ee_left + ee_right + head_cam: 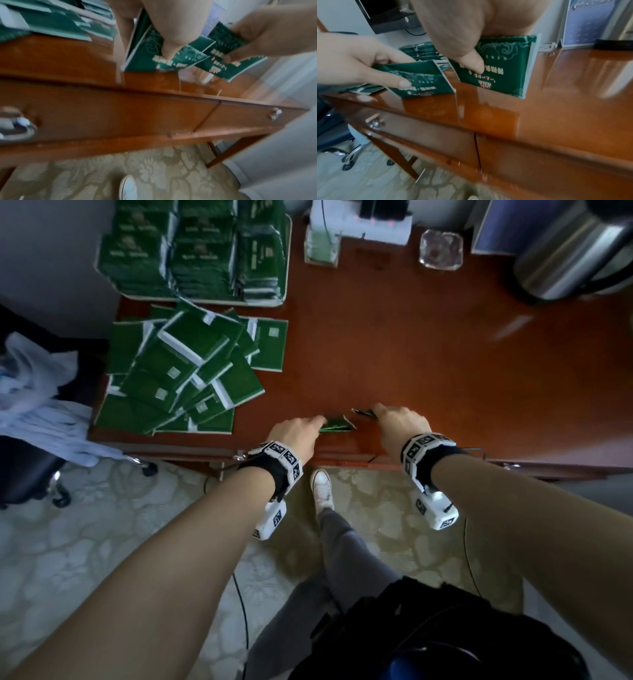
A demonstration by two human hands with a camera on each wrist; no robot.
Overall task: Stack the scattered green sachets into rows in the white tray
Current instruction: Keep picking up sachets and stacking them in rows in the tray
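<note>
Two bundles: each hand grips its own small bundle of green sachets, stood on edge on the wooden desk [411, 354] near its front edge.
Left hand: the left hand [294, 433] has thumb in front and fingers curled behind its left bundle [337, 426], pinching it upright.
Right hand: the right hand [400, 426] clamps the right bundle [364, 413] the same way, thumb pressed on the printed face.
Gap: the two bundles stand just beside each other, corners near or touching; which, cannot be told.
Loose pile: a heap of scattered sachets [185, 371] lies on the desk's left part, well to the left of and beyond the left hand.
White tray: the white tray [287, 268] sits at the far left corner, packed with rows of sachets [191, 251], well apart from both hands.
Head view only: it shows tray, pile and hands together, but the held bundles only as thin edges.
Left wrist view: blurred, it shows the left bundle's [154, 54] printed front with the thumb [171, 47] across it, and drawer fronts below the desk edge.
Right wrist view: the right bundle's [505, 67] pale scrollwork and lettering show, its lower edge on the desktop, with the left hand's [359, 60] bundle tilted beside it.
</note>
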